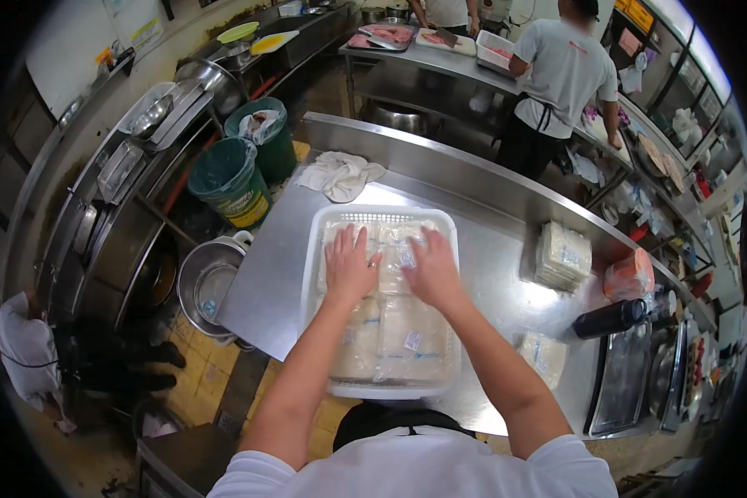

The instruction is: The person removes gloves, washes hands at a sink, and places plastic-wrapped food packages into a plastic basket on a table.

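Note:
A white plastic basket stands on the steel table, filled with flat, clear-wrapped packages that carry small printed labels. My left hand lies on the packages in the upper left part of the basket, its fingers spread. On the upper right packages rests my right hand, fingers also apart, close to a label. Neither hand grips anything. Right of the basket are a stack of similar packages and a lower pile.
A crumpled white cloth lies behind the basket on the steel table. Dark bottle, orange-lidded container and black tray are at right. Green bins and a pot stand left. Co-workers stand beyond and at far left.

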`<move>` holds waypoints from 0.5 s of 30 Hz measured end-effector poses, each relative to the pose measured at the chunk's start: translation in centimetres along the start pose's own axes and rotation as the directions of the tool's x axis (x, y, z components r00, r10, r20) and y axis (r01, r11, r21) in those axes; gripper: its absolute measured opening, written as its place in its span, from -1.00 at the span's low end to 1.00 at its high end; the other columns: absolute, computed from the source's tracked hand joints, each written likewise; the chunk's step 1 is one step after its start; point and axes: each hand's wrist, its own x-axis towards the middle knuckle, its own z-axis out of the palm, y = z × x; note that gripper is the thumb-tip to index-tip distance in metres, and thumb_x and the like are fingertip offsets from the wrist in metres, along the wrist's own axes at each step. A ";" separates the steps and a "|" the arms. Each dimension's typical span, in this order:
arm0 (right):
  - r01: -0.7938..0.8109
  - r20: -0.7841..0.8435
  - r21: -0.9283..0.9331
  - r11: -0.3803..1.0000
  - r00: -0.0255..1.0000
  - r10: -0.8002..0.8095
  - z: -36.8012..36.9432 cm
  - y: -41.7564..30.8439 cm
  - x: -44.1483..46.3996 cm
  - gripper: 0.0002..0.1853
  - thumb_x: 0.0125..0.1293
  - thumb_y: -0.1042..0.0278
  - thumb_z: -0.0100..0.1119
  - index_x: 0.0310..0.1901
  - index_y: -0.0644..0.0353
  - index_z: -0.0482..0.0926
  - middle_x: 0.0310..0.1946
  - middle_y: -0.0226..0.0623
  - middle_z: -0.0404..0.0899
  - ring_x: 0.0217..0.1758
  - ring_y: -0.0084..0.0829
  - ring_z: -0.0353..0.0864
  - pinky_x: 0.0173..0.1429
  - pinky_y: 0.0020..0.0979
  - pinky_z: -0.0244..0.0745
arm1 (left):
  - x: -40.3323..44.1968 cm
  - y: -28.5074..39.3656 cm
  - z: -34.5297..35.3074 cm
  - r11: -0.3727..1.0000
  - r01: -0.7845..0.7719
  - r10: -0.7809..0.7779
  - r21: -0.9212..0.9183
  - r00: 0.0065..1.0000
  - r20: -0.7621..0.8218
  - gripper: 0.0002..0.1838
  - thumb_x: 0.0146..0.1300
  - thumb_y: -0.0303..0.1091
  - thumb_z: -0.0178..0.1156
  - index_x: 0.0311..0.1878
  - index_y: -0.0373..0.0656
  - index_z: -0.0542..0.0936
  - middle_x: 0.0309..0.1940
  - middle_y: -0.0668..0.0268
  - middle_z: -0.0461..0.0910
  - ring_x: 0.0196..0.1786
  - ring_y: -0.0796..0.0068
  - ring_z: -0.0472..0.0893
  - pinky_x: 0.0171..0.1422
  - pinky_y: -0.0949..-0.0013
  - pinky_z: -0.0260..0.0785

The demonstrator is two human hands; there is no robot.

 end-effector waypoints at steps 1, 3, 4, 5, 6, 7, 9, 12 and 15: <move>-0.012 0.063 -0.039 0.999 0.998 0.015 0.4 -0.5 -0.2 -0.23 0.37 -0.13 0.23 0.49 0.15 0.34 0.59 0.15 0.10 0.63 0.26 0.05 0.61 0.13 0.05 | -0.4 -0.7 0.7 1.000 0.002 -0.002 0.015 1.000 0.014 -0.25 0.41 0.06 0.20 0.56 -0.10 0.32 0.63 0.05 0.12 0.66 0.03 0.09 0.69 -0.12 -0.09; -0.029 0.183 -0.121 0.992 0.982 0.051 1.5 -1.3 -0.9 -0.17 0.42 -0.27 0.10 0.59 0.02 0.24 0.63 0.13 0.03 0.68 0.27 -0.06 0.65 0.23 -0.10 | -1.0 -1.8 1.6 0.999 0.004 -0.006 0.041 0.999 0.038 -0.19 0.44 0.15 0.13 0.62 -0.06 0.23 0.68 0.09 0.01 0.72 0.03 -0.05 0.73 -0.19 -0.27; -0.053 0.172 -0.112 0.992 0.983 0.071 1.8 -1.0 -1.1 -0.16 0.42 -0.32 0.05 0.60 -0.02 0.22 0.65 0.11 -0.01 0.69 0.26 -0.11 0.66 0.24 -0.15 | -0.7 -2.2 1.9 0.999 0.006 -0.007 0.037 0.999 0.039 -0.18 0.44 0.16 0.12 0.63 -0.05 0.22 0.69 0.10 0.00 0.72 0.04 -0.06 0.73 -0.18 -0.28; -0.075 0.163 -0.103 0.992 0.982 0.091 2.1 -0.7 -1.2 -0.15 0.43 -0.37 0.00 0.61 -0.06 0.20 0.66 0.10 -0.05 0.71 0.25 -0.16 0.67 0.25 -0.19 | -0.4 -2.5 2.2 0.999 0.010 -0.011 0.032 0.999 0.042 -0.17 0.44 0.18 0.10 0.63 -0.05 0.20 0.70 0.10 -0.02 0.73 0.04 -0.07 0.73 -0.18 -0.29; -0.090 0.162 -0.094 0.991 0.981 0.105 2.5 -0.5 -1.6 -0.13 0.43 -0.41 -0.05 0.63 -0.09 0.18 0.67 0.09 -0.09 0.72 0.25 -0.21 0.68 0.26 -0.24 | -0.7 -2.6 2.3 0.999 0.023 -0.024 0.025 0.999 0.046 -0.16 0.45 0.20 0.08 0.64 -0.04 0.19 0.70 0.11 -0.04 0.73 0.05 -0.08 0.74 -0.18 -0.29; -0.104 0.142 -0.107 0.989 0.983 0.119 2.8 -0.5 -2.1 -0.13 0.43 -0.41 -0.05 0.62 -0.08 0.19 0.67 0.10 -0.08 0.72 0.25 -0.20 0.68 0.26 -0.25 | -1.0 -2.6 2.3 1.000 0.020 -0.021 0.022 0.999 0.050 -0.17 0.45 0.19 0.09 0.64 -0.05 0.19 0.70 0.11 -0.03 0.73 0.04 -0.08 0.73 -0.19 -0.29; -0.138 0.083 -0.131 0.982 0.985 0.149 3.1 -0.4 -2.3 -0.13 0.43 -0.41 -0.05 0.62 -0.05 0.19 0.66 0.13 -0.06 0.71 0.26 -0.19 0.69 0.25 -0.27 | -0.7 -2.6 2.0 1.000 -0.001 0.000 0.024 0.999 0.048 -0.17 0.45 0.17 0.09 0.64 -0.05 0.19 0.70 0.10 -0.03 0.73 0.03 -0.08 0.73 -0.22 -0.29; -0.073 0.023 -0.121 0.990 0.997 0.077 3.5 0.2 -1.9 -0.13 0.45 -0.39 -0.07 0.62 0.00 0.19 0.65 0.17 -0.06 0.71 0.29 -0.19 0.69 0.24 -0.30 | -0.5 -1.7 1.7 0.997 0.017 -0.024 0.070 0.996 0.089 -0.23 0.48 0.12 0.07 0.64 -0.01 0.20 0.70 0.09 -0.03 0.73 0.01 -0.09 0.72 -0.26 -0.30; -0.069 0.120 -0.048 0.996 0.990 0.074 2.3 0.6 -1.8 -0.13 0.44 -0.33 0.01 0.60 0.08 0.20 0.64 0.21 -0.06 0.71 0.27 -0.17 0.70 0.17 -0.25 | -0.5 1.4 1.6 0.990 -0.112 0.110 0.083 0.994 0.026 -0.28 0.52 0.08 0.02 0.64 0.04 0.20 0.69 0.09 -0.01 0.72 0.00 -0.06 0.71 -0.30 -0.30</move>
